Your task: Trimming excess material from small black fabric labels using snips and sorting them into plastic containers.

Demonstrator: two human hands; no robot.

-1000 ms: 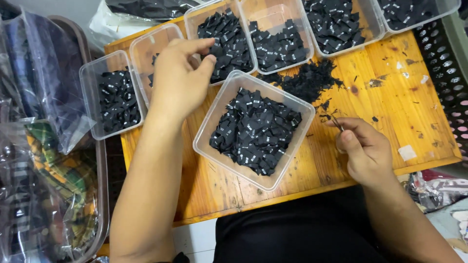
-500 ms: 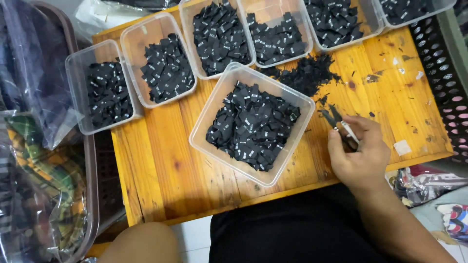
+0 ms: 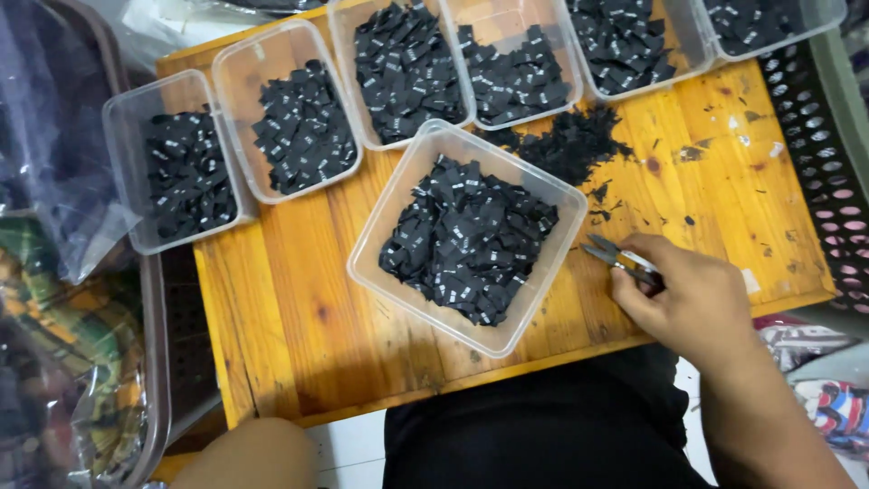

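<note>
Right hand (image 3: 692,299) closed around small metal snips (image 3: 618,256), blades poking out toward the tub (image 3: 467,237). Resting on the wooden counter (image 3: 299,308), just right of that tub, heaped with black tags (image 3: 466,237). Left hand out of sight, grip impossible to tell. Loose tag pile (image 3: 570,143) behind the tub. Five more tag-filled tubs (image 3: 299,113) along the far edge. Black crate (image 3: 828,136) at right.

head camera looks steeply down, close above table (image 3: 299,335).
</note>
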